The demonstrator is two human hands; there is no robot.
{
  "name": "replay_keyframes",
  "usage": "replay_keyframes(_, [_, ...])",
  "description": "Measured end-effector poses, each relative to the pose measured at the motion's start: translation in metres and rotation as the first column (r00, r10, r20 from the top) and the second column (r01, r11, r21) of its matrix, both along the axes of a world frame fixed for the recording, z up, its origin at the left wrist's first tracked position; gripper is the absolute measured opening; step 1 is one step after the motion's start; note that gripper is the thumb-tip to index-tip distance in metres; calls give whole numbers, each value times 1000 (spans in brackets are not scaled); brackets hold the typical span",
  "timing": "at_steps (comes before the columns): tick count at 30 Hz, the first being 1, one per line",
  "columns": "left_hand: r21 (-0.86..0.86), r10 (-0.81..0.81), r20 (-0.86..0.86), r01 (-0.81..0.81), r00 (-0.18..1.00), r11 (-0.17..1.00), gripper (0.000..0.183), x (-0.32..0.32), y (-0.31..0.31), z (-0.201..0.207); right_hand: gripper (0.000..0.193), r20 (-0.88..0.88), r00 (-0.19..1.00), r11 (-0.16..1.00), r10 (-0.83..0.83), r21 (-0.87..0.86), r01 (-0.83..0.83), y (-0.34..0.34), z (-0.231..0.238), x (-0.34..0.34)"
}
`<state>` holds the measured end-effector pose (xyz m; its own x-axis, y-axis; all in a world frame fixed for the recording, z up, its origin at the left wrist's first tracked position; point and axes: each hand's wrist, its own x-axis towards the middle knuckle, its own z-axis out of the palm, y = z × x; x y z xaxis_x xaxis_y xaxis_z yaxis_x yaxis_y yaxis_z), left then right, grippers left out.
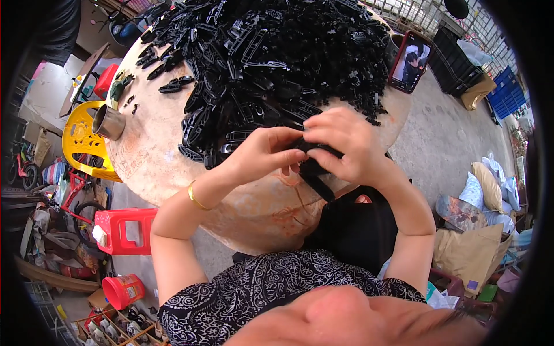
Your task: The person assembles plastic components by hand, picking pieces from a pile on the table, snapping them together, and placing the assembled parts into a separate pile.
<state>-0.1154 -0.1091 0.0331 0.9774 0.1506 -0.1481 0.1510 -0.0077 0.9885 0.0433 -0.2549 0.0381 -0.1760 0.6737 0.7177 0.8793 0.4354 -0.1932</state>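
Note:
My left hand (254, 154) and my right hand (351, 147) meet over the near part of the round table (151, 154). Between their fingertips they pinch a small black plastic part (298, 145), mostly hidden by the fingers. Just below my right hand a black strip-like piece (318, 187) sticks out at the table's near edge; whether it belongs to the held part I cannot tell. Beyond both hands lies a big heap of glossy black plastic parts (242, 75), many of them long frames with slots.
A metal cup (109, 122) stands on the table's left, near a few loose black pieces (176, 85). A phone (410, 62) leans upright at the right edge. Around the table are a yellow chair (81, 138), a red stool (124, 230) and a red bucket (123, 290).

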Motion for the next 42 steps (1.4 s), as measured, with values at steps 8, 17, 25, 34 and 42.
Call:
replay_keyframes(8, [710,-58,362,-235,930,664,34,-8,-19,-5,25,-313,945,933,-98,-359,-23,-6,0,-2])
replay_keyframes(17, [855,-229,385,-253,894,453,38,2,-27,-3,14,-313,925,881,-216,-471,46,21,-26,31])
replay_keyframes(25, [987,-25,158,-157,987,41,33,16,9,-20,20,61,964,723,-258,-649,234,32,-21,12])
replay_keyframes(34, [751,214,543,-584,812,309,18,18,18,-7,19,44,940,796,-337,-519,310,31,-28,-2])
replay_keyframes(42, [-433,333,111,-256,936,864,38,7,13,-14,12,-607,715,921,-348,-364,139,20,-5,-1])
